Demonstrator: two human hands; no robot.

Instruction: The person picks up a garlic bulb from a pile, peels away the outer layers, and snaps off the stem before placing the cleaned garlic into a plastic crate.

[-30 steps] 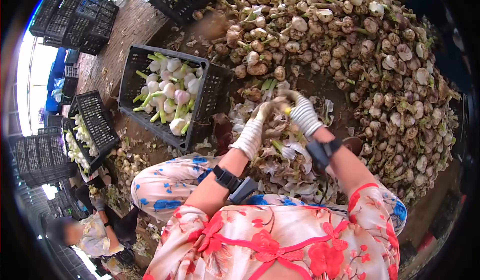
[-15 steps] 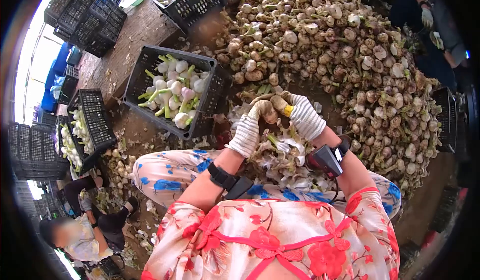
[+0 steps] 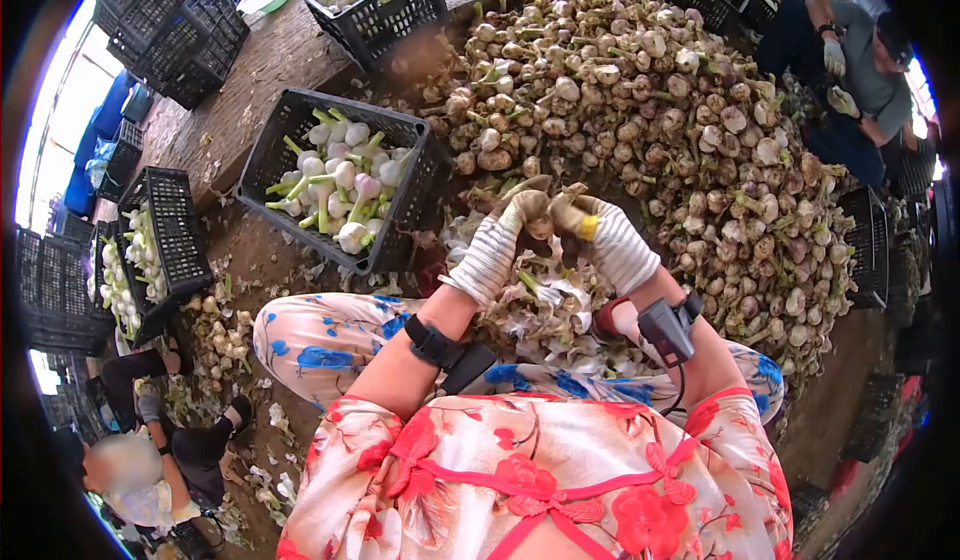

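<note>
My left hand [image 3: 502,238], in a striped, soiled work glove, curls its fingers round a garlic bulb [image 3: 541,228]. From the other side my right hand [image 3: 606,234], gloved alike with a yellow band on a finger, pinches the same bulb. Much of it is hidden by the fingers. Below the hands lies a heap of peeled garlic skins [image 3: 552,305], between my crossed legs. Just beyond my fingertips begins a large pile of unpeeled garlic bulbs [image 3: 640,100].
To the left, a black plastic crate [image 3: 262,172] holds cleaned white garlic with green stems. Another garlic crate [image 3: 405,22] stands behind it on a board. Stacked crates [image 3: 172,35] are further left. One co-worker [image 3: 150,475] sits lower left, another [image 3: 845,85] upper right.
The view has swung slightly right, showing more of the co-worker there. My fingers have shifted on the bulb, and the right hand has turned a little; both stay close together.
</note>
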